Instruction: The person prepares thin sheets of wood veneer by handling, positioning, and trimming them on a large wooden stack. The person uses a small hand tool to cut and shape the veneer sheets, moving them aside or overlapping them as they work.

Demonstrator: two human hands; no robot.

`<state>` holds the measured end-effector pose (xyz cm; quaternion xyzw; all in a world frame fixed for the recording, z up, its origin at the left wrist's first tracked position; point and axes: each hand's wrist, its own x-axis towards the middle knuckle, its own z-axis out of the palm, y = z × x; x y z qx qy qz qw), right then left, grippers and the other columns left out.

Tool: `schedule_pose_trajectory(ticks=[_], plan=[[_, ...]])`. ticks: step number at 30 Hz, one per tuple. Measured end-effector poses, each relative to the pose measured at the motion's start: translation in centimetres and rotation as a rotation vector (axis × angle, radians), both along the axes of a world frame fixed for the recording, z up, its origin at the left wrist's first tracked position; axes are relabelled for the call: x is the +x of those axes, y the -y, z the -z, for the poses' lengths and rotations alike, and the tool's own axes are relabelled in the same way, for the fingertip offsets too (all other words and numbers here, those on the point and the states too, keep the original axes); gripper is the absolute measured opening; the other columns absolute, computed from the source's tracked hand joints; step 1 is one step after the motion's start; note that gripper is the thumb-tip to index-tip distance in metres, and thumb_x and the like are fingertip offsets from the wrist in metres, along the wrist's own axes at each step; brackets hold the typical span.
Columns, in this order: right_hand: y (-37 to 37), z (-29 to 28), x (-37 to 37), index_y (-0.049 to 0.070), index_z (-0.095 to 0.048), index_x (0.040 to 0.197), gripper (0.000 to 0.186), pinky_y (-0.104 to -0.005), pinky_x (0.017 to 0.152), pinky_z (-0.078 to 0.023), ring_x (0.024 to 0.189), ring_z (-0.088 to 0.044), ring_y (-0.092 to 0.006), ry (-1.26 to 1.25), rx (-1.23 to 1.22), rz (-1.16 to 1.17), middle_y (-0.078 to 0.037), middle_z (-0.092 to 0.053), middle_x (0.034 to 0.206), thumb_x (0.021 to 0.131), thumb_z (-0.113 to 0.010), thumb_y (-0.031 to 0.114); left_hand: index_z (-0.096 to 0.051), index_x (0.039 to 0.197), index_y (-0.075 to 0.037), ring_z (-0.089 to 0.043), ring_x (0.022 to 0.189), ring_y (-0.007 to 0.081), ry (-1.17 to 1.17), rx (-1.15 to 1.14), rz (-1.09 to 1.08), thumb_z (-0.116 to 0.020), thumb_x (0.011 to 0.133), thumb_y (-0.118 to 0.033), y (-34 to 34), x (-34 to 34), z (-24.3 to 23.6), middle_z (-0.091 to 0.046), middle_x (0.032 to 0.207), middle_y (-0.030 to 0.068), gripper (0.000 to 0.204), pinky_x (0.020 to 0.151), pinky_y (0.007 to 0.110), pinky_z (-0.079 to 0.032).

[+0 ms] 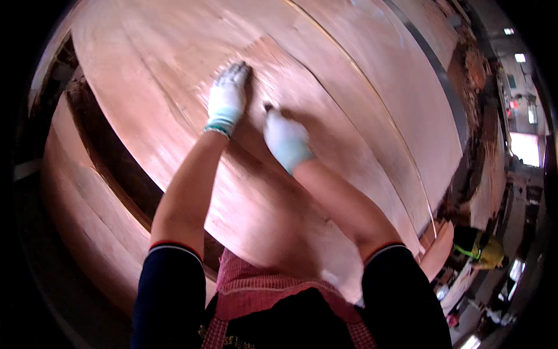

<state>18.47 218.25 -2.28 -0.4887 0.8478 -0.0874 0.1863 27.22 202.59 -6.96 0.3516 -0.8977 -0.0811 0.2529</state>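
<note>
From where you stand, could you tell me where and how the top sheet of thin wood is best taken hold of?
I would take the top wood sheet by its near edge, beside the apron, coming from the person's side and pinching with both hands spread wide. It lies flat, broad and thin on the stack, so probably bends easily. The left hand presses flat on it; the right hand rests beside it.

A dim workshop surrounds the broad stack of reddish veneer sheets point(372, 87). Right of the stack, a bright window point(525, 148) and ceiling lights point(519, 57) glow (everything blurred). Another veneer pile point(87, 203) sits lower, left of the stack.
</note>
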Motion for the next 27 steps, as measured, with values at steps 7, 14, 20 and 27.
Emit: schedule_pose_trajectory(ticks=[7,14,20,27], plan=[[-19.6,-1.9,-2.2,0.003,-0.051,0.097,0.014,-0.0495,0.056,-0.051,0.064,-0.066,-0.0394,-0.001,0.082,0.025,-0.019,-0.065,0.068,0.085,-0.053,0.011,-0.032,0.147,-0.006,-0.030,0.142,0.0239,0.475,-0.212,0.209,-0.039,0.097,-0.018,-14.0,-9.1,-3.4,-0.032,0.153,0.0128,0.052,0.118,0.037,-0.019],[-34.4,-1.3,-4.9,0.006,-0.051,0.096,0.014,-0.0477,0.050,-0.050,0.061,-0.067,-0.0352,0.010,0.216,0.085,-0.016,-0.065,0.066,0.089,-0.052,0.017,-0.039,0.143,-0.002,-0.030,0.141,0.0271,0.361,-0.055,0.220,-0.039,0.098,-0.026,-18.4,-11.3,-1.2,-0.035,0.151,0.0151,0.050,0.118,0.040,-0.019],[-59.1,-3.8,-17.2,0.016,-0.062,0.100,0.031,-0.0359,0.040,-0.047,0.045,-0.058,-0.0216,0.000,0.539,0.000,-0.006,-0.062,0.060,0.100,-0.041,0.039,-0.042,0.138,0.000,-0.036,0.136,0.0337,0.197,-0.092,0.241,-0.045,0.096,-0.020,-19.2,-10.6,-0.6,-0.040,0.147,0.0168,0.047,0.115,0.048,-0.023],[-54.1,-4.8,-16.6,0.008,-0.062,0.090,0.014,-0.0462,0.087,-0.046,0.096,-0.061,-0.0295,-0.066,0.254,0.000,-0.011,-0.065,0.103,0.087,-0.058,0.022,-0.045,0.133,0.007,-0.039,0.134,0.0340,0.393,-0.052,0.220,-0.043,0.091,-0.018,-20.6,-11.8,-5.9,-0.045,0.141,0.0209,0.049,0.114,0.046,-0.026]])
